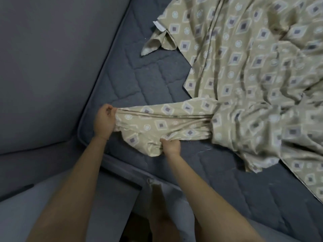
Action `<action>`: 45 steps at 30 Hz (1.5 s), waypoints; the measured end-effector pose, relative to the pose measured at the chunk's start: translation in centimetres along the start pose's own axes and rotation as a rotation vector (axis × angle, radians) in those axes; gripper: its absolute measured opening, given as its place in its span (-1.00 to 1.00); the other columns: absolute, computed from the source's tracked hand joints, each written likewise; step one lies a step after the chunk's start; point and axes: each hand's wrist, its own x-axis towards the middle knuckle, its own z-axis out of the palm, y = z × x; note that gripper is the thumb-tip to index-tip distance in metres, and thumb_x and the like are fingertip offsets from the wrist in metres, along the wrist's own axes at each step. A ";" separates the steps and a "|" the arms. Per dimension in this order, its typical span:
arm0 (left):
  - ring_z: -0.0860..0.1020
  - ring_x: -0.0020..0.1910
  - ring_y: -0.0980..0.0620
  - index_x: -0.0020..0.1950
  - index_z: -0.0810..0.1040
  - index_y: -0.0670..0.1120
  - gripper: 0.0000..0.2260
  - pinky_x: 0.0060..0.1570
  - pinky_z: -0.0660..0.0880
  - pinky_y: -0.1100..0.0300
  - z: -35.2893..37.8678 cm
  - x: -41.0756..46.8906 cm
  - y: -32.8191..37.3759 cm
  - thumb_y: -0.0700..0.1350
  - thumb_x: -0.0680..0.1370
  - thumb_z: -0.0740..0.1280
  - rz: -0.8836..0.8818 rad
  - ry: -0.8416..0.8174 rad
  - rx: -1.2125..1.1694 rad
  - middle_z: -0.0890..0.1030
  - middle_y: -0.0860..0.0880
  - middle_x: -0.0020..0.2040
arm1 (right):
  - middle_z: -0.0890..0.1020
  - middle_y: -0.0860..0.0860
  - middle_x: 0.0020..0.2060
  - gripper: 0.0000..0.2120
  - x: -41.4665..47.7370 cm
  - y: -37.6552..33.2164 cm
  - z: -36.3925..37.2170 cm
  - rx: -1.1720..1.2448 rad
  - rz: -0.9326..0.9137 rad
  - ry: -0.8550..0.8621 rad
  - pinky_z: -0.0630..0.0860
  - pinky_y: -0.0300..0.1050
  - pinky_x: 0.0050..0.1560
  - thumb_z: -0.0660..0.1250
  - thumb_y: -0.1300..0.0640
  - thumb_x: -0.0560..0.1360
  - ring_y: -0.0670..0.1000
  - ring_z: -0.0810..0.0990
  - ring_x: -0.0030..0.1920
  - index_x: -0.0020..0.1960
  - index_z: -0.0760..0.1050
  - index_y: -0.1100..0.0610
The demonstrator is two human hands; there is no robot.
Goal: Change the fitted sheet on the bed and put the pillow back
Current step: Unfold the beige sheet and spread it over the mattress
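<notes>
A beige fitted sheet (253, 81) with diamond and circle patterns lies crumpled over the right part of a dark blue quilted mattress (150, 79). One corner of the sheet is stretched out toward the mattress's near left corner. My left hand (104, 120) grips the tip of that corner, fingers curled round the bunched edge. My right hand (171, 145) pinches the sheet's lower edge a little to the right. Another sheet corner with a white label (158, 26) lies loose farther up the mattress. No pillow is in view.
A grey wall (52, 58) runs along the mattress's left side and meets another wall at the corner. The bed's side panel (122, 172) drops below the mattress edge toward my legs.
</notes>
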 end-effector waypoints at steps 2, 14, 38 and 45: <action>0.49 -0.13 -0.03 -0.03 0.52 -0.24 -0.83 -0.18 0.34 0.15 -0.5 -0.3 -2.6 -0.14 0.62 0.25 -0.019 -0.034 0.103 0.57 -0.11 -0.12 | 0.64 0.22 -0.01 -0.83 -0.3 1.8 1.3 -0.139 0.045 -0.062 0.59 0.09 0.06 0.39 0.20 0.49 0.21 0.62 0.03 -0.02 0.54 0.30; 0.42 0.29 -0.17 0.38 0.45 -0.13 -0.65 0.29 0.30 -0.06 6.1 -4.3 -0.1 -0.04 0.63 0.25 0.329 -0.157 0.250 0.53 -0.13 0.28 | 0.60 0.09 -0.26 -0.67 -2.1 -8.4 -3.8 -0.851 -0.674 0.142 0.35 -0.10 -0.19 0.28 -0.08 0.55 0.17 0.60 -0.05 -0.19 0.51 0.18; 0.57 -0.29 -0.01 -0.19 0.55 -0.15 -0.77 -0.31 0.41 0.10 12.6 5.0 4.5 -0.08 0.62 0.26 0.207 -0.101 -0.118 0.66 -0.02 -0.25 | 0.62 0.23 -0.09 -0.76 10.7 -22.0 -4.0 -1.062 -0.848 0.256 0.28 -0.06 -0.22 0.18 0.03 0.62 0.25 0.56 -0.07 -0.16 0.41 0.14; 0.55 -0.21 -0.18 -0.13 0.57 -0.23 -0.80 -0.28 0.34 0.10 5.3 14.5 1.6 -0.19 0.61 0.23 -0.052 0.245 -0.165 0.63 -0.24 -0.16 | 0.51 0.08 -0.35 -0.73 8.7 -33.8 5.6 -0.465 -1.039 0.186 0.30 -0.07 -0.23 0.24 0.16 0.59 0.07 0.46 -0.27 -0.28 0.33 0.14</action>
